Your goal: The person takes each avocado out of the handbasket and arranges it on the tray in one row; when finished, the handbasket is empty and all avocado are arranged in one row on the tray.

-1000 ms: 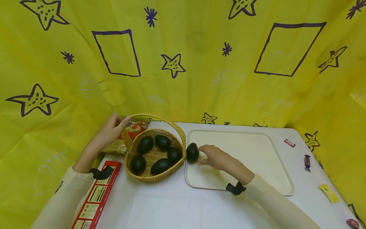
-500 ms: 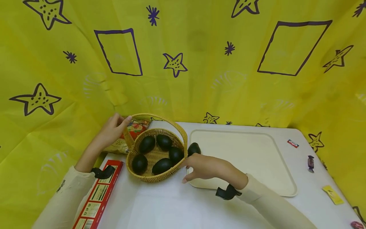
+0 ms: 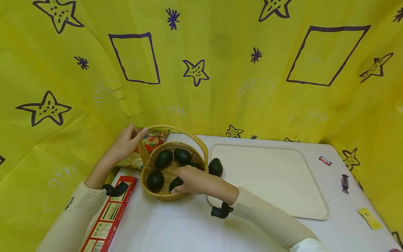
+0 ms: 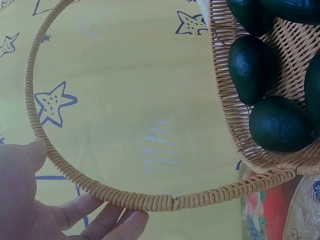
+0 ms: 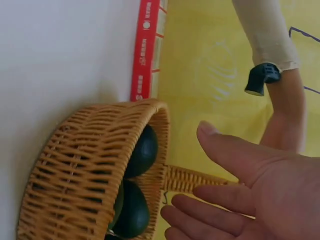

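Observation:
A heart-shaped wicker basket (image 3: 167, 197) holds several dark green avocados (image 3: 155, 180). My left hand (image 3: 126, 140) holds its tall handle (image 4: 135, 200) on the left side, the thumb against one face and the fingers against the other. Over the right part of the basket is my right hand (image 3: 195, 180), hiding some of the avocados beneath it. The right wrist view shows its fingers (image 5: 200, 217) extended beside the basket's opening, grasping nothing. Just outside the basket, another avocado (image 3: 215, 167) rests at the left edge of a cream tray (image 3: 261, 161).
A long red box (image 3: 110, 213) lies at the left, with a colourful food packet (image 3: 152, 140) behind the basket. Along the right side are a small red-and-blue wrapper (image 3: 325, 161), a purple candy (image 3: 345, 183) and a yellow sachet (image 3: 369, 218). A yellow curtain hangs behind.
My right hand has left the avocado at the tray's edge and moved left over the basket. My left hand stays on the handle.

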Motion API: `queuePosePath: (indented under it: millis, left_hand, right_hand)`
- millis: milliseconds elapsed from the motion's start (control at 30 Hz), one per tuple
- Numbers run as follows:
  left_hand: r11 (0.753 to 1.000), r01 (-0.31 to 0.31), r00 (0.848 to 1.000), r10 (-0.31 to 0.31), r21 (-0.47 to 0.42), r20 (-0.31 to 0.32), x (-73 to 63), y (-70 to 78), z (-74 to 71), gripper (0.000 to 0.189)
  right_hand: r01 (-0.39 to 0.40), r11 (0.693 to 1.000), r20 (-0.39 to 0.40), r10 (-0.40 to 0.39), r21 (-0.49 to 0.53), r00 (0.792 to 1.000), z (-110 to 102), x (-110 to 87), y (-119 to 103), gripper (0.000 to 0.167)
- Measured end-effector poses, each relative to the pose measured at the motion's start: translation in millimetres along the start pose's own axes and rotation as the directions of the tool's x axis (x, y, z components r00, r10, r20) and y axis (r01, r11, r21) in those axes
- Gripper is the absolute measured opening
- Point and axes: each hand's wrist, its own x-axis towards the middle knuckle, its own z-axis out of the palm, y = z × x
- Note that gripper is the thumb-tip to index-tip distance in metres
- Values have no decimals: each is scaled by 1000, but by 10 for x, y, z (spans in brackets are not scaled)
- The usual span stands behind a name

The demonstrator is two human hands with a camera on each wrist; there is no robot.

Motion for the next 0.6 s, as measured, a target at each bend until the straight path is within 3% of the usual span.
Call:
queuePosePath:
  millis: [167,367,600]
  left_hand:
    - [1000,10,1000,-10,2,-3,-2,-15,-7,55]
    - [1000,23,1000,-23,-1,8,-11,-17,-18,55]
    - [1000,15,1000,-15,-4,4,-2,1,-6,55]
  right_hand:
    - [-51,997,-6,50,-54,999,112,310,-58,66]
    - [-137,986,45,142,-90,989,260,666,-104,71]
    - [-160,975,108,178,-154,978,395,926,-188,71]
